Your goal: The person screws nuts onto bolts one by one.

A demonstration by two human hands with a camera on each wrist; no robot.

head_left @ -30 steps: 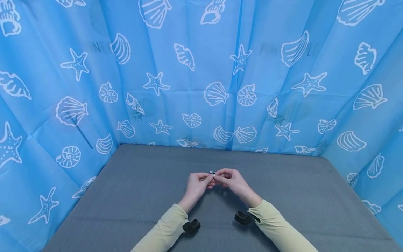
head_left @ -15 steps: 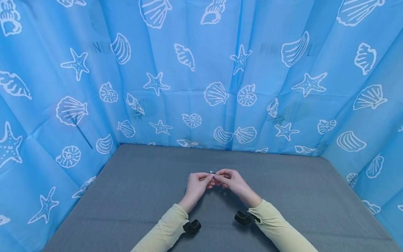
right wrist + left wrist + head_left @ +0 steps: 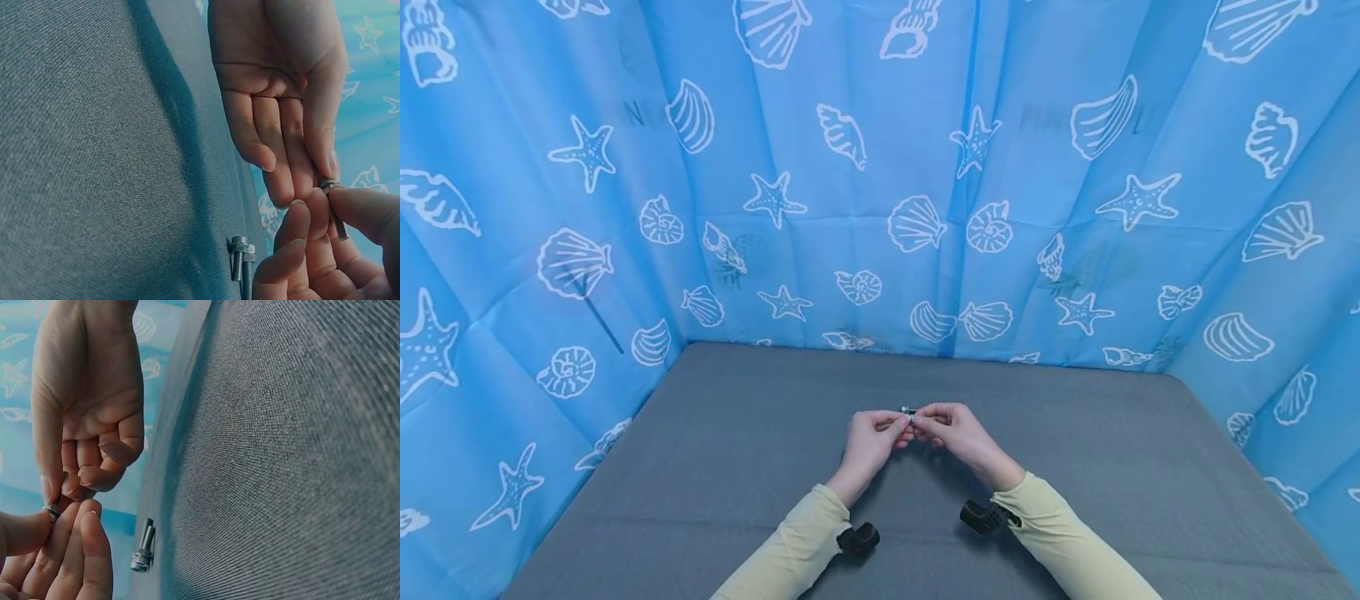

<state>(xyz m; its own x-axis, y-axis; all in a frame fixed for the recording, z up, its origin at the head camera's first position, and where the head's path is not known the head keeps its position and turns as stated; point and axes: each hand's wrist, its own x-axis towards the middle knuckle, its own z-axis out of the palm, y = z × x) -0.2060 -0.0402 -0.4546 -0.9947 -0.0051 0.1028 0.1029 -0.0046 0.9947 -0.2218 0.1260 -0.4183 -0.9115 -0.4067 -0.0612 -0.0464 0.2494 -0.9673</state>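
Note:
A small metal bolt [image 3: 341, 226] with a ring-like nut or washer [image 3: 52, 512] near one end is held between both hands, above the table. My left hand [image 3: 868, 442] pinches the nut end between thumb and fingers. From the other side, my right hand [image 3: 958, 433] pinches the bolt's shank with thumb and fingertips. The fingertips of the two hands almost meet and cover much of the bolt. Just beyond them, two more bolts with nuts [image 3: 143, 550] lie side by side on the cloth; the right wrist view shows these spare bolts [image 3: 239, 250] too.
Grey cloth covers the table [image 3: 760, 433]. Blue curtains [image 3: 865, 192] printed with white shells and starfish hang behind it and along both sides. A black wrist device [image 3: 859, 540] sits at the left sleeve, another black device [image 3: 981, 518] at the right.
Both hands stay in nearly the same place, pinching the same bolt. Only a slight shift of the right fingertips and of the head view shows.

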